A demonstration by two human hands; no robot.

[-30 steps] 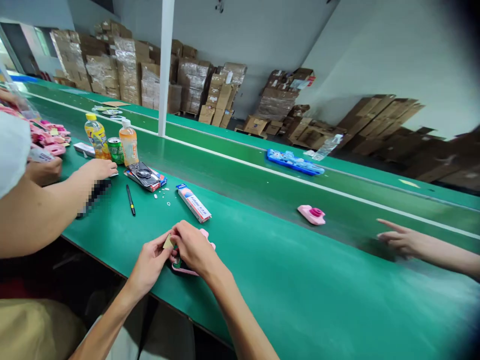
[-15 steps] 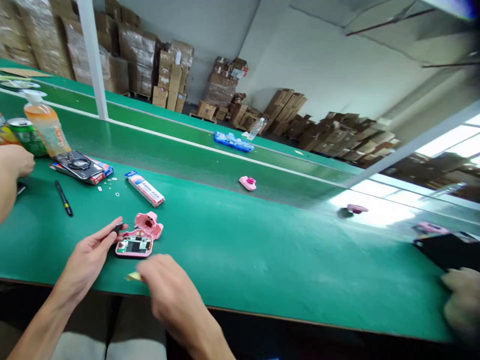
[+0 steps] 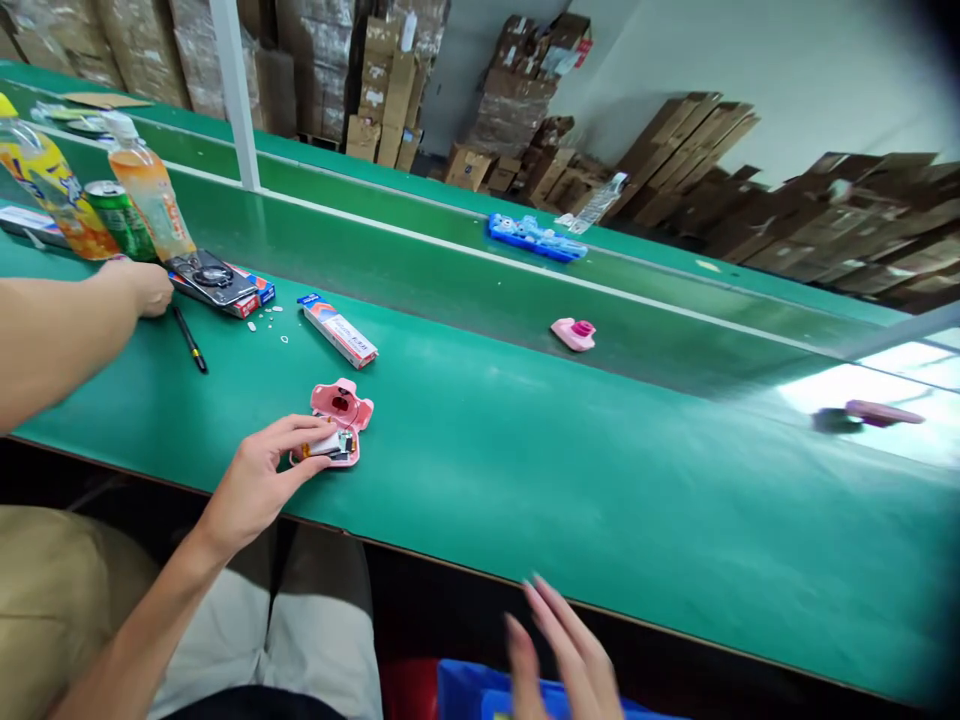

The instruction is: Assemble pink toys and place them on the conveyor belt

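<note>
Far to my left a co-worker's arm (image 3: 67,320) reaches across the green table (image 3: 570,500), its hand resting beside the drinks: a yellow bottle (image 3: 41,185), a green can (image 3: 120,220) and an orange bottle (image 3: 154,195), all upright and packed close together at the table's back part, I judge to stay clear of the work area. Just right of them a dark phone-like device (image 3: 210,278) lies on a flat red-and-blue box (image 3: 251,300), a black pen (image 3: 189,340) lies in front, and a narrow white carton (image 3: 339,330) lies at a slant, with small white bits scattered between. Nearer me, my left hand (image 3: 262,480) has its fingers curled loosely onto the open pink casing (image 3: 334,425), which lies flat near the table's front edge with its circuit side up; thumb and forefinger seem to pinch a small silvery part against it, probably to steady it there, though the blur makes me unsure what exactly is pinched. My right hand (image 3: 562,650) is below the table edge, fingers spread and holding nothing, over something blue that I cannot make out. Farther right and back, a pink part (image 3: 574,333) sits alone on the darker belt strip, a blue tray (image 3: 536,238) lies on the far lane, and another pink piece (image 3: 881,412) lies in the window glare.
</note>
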